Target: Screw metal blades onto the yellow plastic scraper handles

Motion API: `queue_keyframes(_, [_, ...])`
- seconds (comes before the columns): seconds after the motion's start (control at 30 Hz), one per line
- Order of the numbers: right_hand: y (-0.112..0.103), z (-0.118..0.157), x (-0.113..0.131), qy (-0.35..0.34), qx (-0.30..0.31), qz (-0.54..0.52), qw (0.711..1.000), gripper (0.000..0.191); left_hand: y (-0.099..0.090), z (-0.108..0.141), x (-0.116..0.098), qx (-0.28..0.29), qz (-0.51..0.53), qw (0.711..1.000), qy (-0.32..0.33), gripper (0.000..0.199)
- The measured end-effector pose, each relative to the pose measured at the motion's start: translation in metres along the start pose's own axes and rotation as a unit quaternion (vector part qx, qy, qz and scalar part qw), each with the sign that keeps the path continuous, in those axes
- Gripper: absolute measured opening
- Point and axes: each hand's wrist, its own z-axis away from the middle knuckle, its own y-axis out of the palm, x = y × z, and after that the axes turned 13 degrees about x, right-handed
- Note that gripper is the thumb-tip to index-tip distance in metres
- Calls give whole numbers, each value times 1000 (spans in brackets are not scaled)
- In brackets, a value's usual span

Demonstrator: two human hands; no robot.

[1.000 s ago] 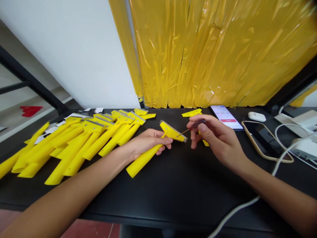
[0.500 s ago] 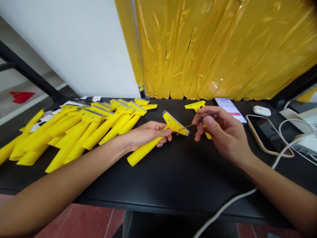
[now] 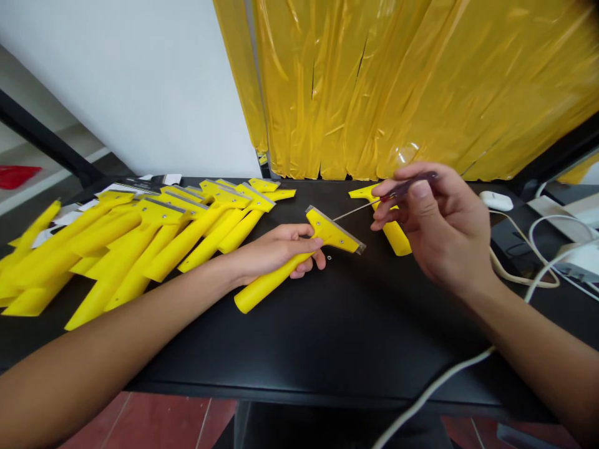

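Note:
My left hand point(image 3: 285, 249) is closed round the neck of a yellow scraper point(image 3: 271, 284), whose wide head with a metal blade along its edge points up and right. Two small screws show on that head. In my right hand point(image 3: 435, 224) is a screwdriver point(image 3: 407, 186) with a dark purple handle, gripped between thumb and fingers. Its thin shaft slants down left to the scraper's head; whether the tip touches is hard to tell. Just under the head, a tiny ring-shaped part point(image 3: 329, 257) lies on the table. Behind my right hand lies another yellow scraper point(image 3: 397, 238), partly covered.
Many yellow scrapers point(image 3: 154, 240) are heaped on the left of the black table point(image 3: 299, 349), over some papers. At right are a white earbud case point(image 3: 496, 200), a phone point(image 3: 510, 234) mostly behind my hand, and a white cable point(image 3: 440, 386). Yellow plastic film point(image 3: 374, 81) hangs behind.
My right hand has risen and moved right, and the screwdriver tip has shifted from the head's lower screw toward its upper part. My left hand keeps hold of the scraper.

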Motion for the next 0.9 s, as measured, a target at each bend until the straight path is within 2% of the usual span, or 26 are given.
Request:
queue_keyframes(0.2, [11,8,-2,-8,49,68,996,17,0,1,4,26,-41,999,-8,32])
queue_keyframes(0.6, [11,12,-4,-12,56,99,993,18,-1,2,3,34,-62,997,-8,28])
queue_keyframes(0.9, [12,12,-3,-15,85,124,989,19,-1,2,3,38,-82,996,-3,32])
